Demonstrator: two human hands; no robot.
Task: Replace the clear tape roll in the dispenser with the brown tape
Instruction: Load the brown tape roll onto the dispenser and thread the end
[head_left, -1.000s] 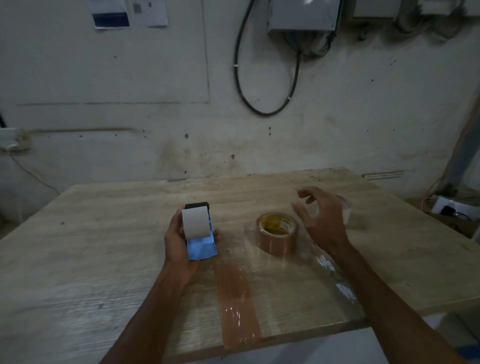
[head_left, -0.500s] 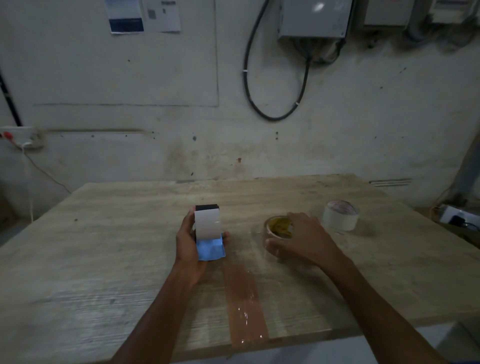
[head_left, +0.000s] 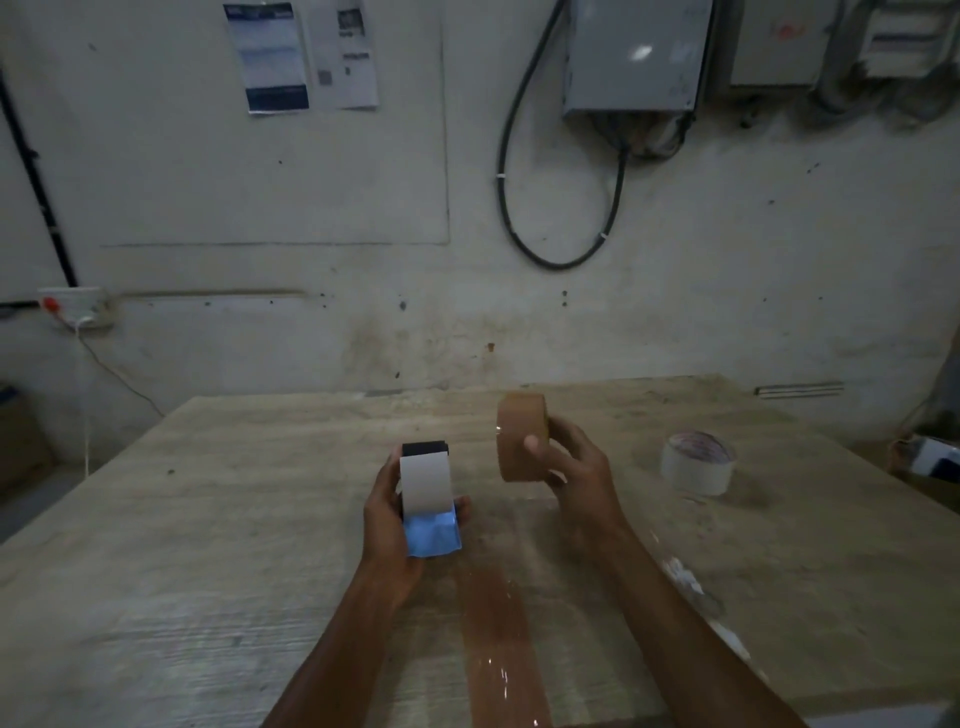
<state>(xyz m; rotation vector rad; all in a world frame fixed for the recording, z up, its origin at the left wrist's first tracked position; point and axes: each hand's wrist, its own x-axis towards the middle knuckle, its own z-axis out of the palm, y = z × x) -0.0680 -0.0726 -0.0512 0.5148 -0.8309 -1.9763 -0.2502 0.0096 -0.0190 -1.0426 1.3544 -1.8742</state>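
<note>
We have one view only, from a camera worn on the head, looking forward and somewhat down across a wooden table (head_left: 218, 545) toward a plastered wall (head_left: 311, 208). Our two forearms enter from the bottom edge, so we sit close to the table's near side. The wide lens seems to bend the edges of the picture, and the dim light blurs detail. No second view shares the scene.

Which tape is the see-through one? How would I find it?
Look at the wooden table, over on its right side past the right hand. The clear tape roll lies flat there, alone. It is pale and whitish, while the brown tape roll is held up in the air.
</note>
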